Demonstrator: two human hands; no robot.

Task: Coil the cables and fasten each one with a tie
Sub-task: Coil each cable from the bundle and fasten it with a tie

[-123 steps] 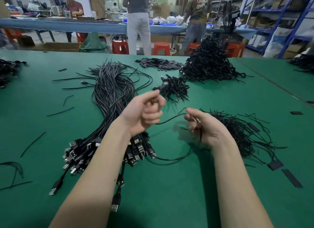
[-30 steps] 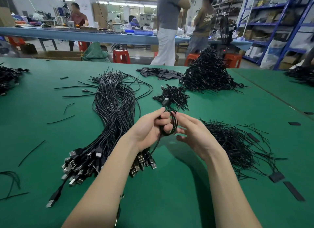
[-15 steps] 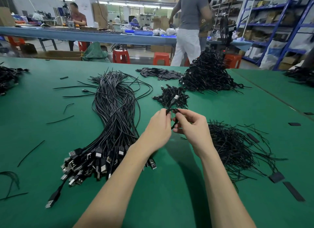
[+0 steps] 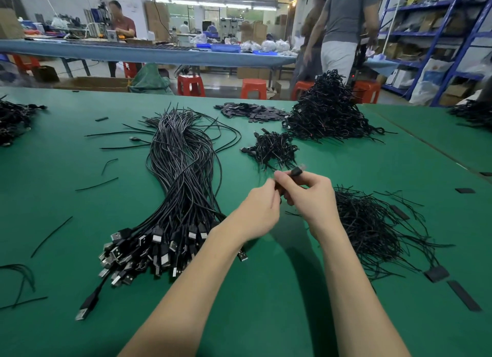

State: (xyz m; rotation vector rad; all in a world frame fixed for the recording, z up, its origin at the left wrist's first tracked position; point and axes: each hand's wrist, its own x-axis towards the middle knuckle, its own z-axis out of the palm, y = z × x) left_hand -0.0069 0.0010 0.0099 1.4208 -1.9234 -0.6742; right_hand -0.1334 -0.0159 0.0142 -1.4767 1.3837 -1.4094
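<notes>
Both hands meet above the green table (image 4: 266, 316), holding one small coiled black cable between them. My right hand (image 4: 308, 194) grips the coil, and the cable's plug end (image 4: 297, 171) sticks out past its fingers. My left hand (image 4: 259, 210) pinches the coil from the left; the coil itself is mostly hidden by the fingers. A long bundle of loose USB cables (image 4: 181, 175) lies to the left, plugs toward me. A heap of thin black ties (image 4: 372, 223) lies just right of my right hand.
A small pile of coiled cables (image 4: 274, 148) sits just beyond my hands, a big heap (image 4: 327, 114) farther back right, and flat black strips (image 4: 253, 112) behind. Stray ties (image 4: 97, 183) dot the left side. Red stools and people stand past the far edge.
The cable went from a loose strand stretched between my hands to a tight coil. In the last half second my hands shifted slightly right and the plug now points right.
</notes>
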